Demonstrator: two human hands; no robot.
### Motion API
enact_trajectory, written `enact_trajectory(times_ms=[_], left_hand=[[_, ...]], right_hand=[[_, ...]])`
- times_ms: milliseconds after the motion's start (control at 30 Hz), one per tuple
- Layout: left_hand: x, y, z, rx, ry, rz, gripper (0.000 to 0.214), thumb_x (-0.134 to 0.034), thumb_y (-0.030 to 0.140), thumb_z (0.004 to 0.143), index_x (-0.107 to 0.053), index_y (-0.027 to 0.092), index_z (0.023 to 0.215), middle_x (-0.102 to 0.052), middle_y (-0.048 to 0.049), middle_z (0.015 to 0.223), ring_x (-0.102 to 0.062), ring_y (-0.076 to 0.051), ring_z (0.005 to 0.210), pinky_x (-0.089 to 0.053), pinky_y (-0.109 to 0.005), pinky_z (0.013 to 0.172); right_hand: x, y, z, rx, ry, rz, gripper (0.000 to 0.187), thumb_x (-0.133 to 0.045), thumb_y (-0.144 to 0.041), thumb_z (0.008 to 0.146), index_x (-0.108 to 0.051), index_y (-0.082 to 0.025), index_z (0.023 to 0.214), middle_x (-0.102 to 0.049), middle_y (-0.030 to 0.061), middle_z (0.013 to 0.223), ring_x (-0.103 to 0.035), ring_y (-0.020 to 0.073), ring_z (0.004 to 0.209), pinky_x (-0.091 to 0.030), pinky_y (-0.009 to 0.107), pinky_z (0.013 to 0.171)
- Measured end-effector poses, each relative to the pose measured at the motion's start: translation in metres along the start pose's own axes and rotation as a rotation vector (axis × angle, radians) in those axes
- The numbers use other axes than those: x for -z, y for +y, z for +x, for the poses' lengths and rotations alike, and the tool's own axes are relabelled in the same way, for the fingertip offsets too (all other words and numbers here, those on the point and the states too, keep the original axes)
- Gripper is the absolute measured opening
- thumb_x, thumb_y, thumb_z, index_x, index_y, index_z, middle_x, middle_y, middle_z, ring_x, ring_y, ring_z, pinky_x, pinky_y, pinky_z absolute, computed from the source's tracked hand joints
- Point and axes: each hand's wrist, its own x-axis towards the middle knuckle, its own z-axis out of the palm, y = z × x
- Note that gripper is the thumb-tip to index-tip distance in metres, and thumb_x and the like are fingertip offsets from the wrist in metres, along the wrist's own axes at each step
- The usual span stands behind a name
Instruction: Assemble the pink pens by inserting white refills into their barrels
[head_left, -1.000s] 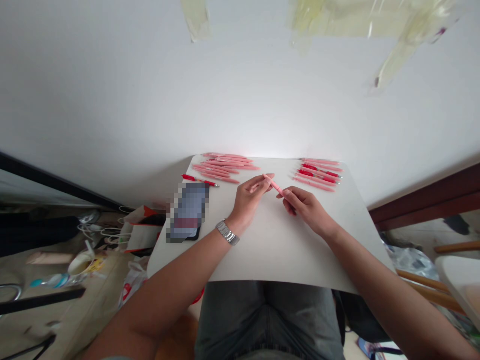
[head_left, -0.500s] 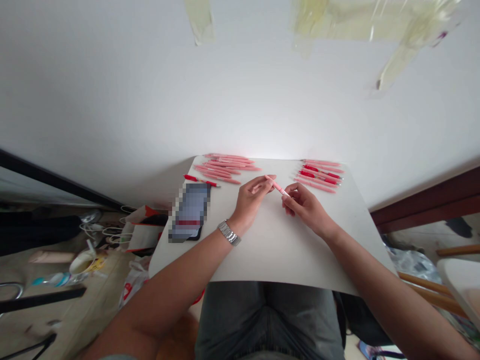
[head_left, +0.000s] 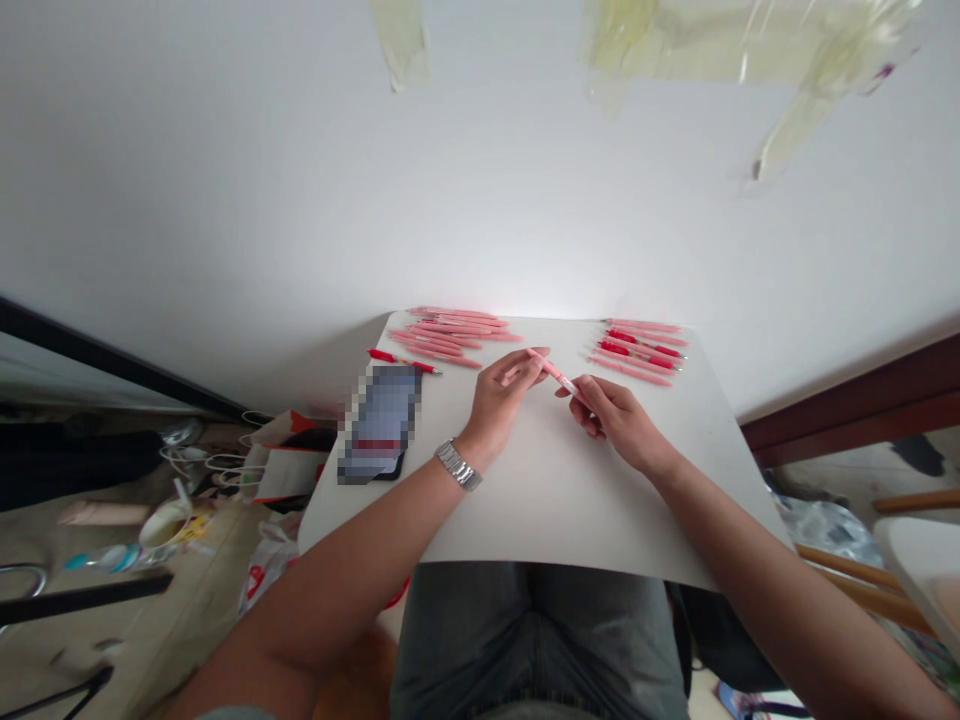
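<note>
A pink pen (head_left: 553,370) is held slantwise between my two hands over the middle of the white table (head_left: 510,510). The fingertips of my left hand (head_left: 508,388) pinch its upper end. My right hand (head_left: 604,408) grips the lower end between thumb and fingers, which partly hide it. Several pink pens (head_left: 450,335) lie in a loose pile at the back left. Beyond my right hand is a second group of pink pens (head_left: 634,372), with red pens (head_left: 637,352) among them.
A red pen (head_left: 405,361) lies at the table's left edge, above a blurred-out phone (head_left: 381,420). The white wall (head_left: 480,200) rises right behind the table. Paper bags (head_left: 289,455) and a bottle (head_left: 112,558) are on the floor to the left.
My right hand's fingers have shifted their grip on the pen's lower end, with the thumb now pressed along it. My left hand has hardly moved.
</note>
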Motion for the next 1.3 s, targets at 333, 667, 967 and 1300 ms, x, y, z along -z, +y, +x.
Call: enact_trajectory(times_ms=[333,667,967,1300], left_hand=[[0.001,0.000,0.000,0.001,-0.004,0.008,0.032,-0.081,0.050,0.085,-0.082,0.021,0.101,-0.076,-0.0092,0.125,-0.071,-0.025,0.115,-0.058,-0.041,0.105],[0.001,0.000,0.000,0.004,-0.013,0.018,0.030,-0.080,0.048,0.087,-0.082,0.021,0.100,-0.076,-0.0093,0.126,-0.070,-0.025,0.116,-0.057,-0.041,0.105],[0.001,-0.001,-0.001,0.018,-0.046,0.006,0.028,-0.079,0.047,0.089,-0.082,0.022,0.101,-0.075,-0.0089,0.128,-0.070,-0.024,0.116,-0.056,-0.042,0.107],[0.002,-0.002,0.001,0.006,-0.047,0.019,0.029,-0.080,0.048,0.088,-0.081,0.021,0.097,-0.076,-0.0091,0.127,-0.070,-0.024,0.115,-0.057,-0.039,0.104]], right_hand=[[-0.001,0.006,0.004,0.043,0.014,0.001,0.048,-0.058,-0.070,0.097,-0.062,-0.022,0.097,-0.057,-0.0013,0.073,-0.051,0.0119,0.055,-0.043,0.026,0.048],[-0.001,-0.001,0.000,0.035,0.008,0.009,0.044,-0.056,-0.066,0.100,-0.060,-0.023,0.102,-0.061,-0.0001,0.080,-0.052,0.0120,0.058,-0.040,0.026,0.048],[-0.001,0.001,0.001,-0.003,-0.024,-0.005,0.057,-0.050,-0.071,0.100,-0.068,-0.018,0.089,-0.060,0.0021,0.074,-0.052,0.0132,0.059,-0.043,0.029,0.056],[0.000,0.011,0.006,0.067,-0.010,0.008,0.041,-0.064,-0.063,0.097,-0.054,-0.023,0.096,-0.062,-0.0017,0.073,-0.053,0.0125,0.057,-0.041,0.028,0.053]])
